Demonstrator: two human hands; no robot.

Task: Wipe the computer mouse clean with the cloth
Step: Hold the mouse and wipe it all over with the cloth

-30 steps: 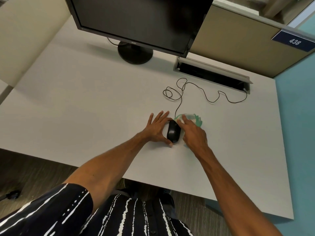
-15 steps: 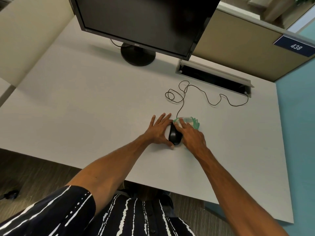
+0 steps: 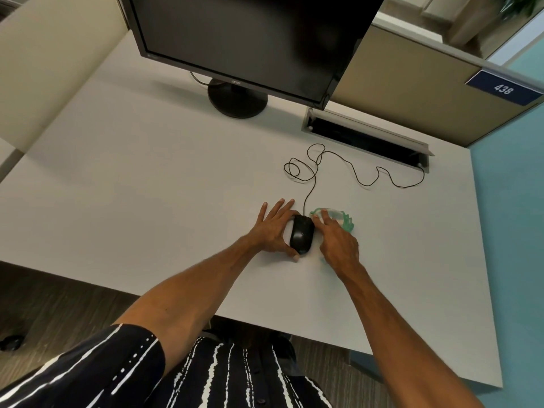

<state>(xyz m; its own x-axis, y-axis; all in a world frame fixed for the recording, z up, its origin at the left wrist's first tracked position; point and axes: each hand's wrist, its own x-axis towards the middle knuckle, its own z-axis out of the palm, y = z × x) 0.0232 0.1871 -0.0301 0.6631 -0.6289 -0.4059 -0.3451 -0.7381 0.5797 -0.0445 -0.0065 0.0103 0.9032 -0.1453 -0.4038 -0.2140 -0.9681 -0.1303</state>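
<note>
A black wired computer mouse [image 3: 301, 234] lies on the white desk [image 3: 147, 184] in front of me. My left hand [image 3: 272, 228] holds it from the left, thumb at its near end and fingers spread along its side. My right hand [image 3: 337, 244] lies on a white-and-green cloth [image 3: 341, 220], pressing it against the mouse's right side. Most of the cloth is hidden under that hand. The mouse's thin black cable [image 3: 353, 169] runs away from it in loops.
A dark monitor [image 3: 250, 39] on a round stand [image 3: 238, 98] is at the back. An open cable slot [image 3: 365, 139] sits in the desk behind the mouse. A beige partition [image 3: 412, 83] bounds the desk at the back right.
My right hand with the cloth has slid off the top of the mouse to its right side. My left hand keeps its hold.
</note>
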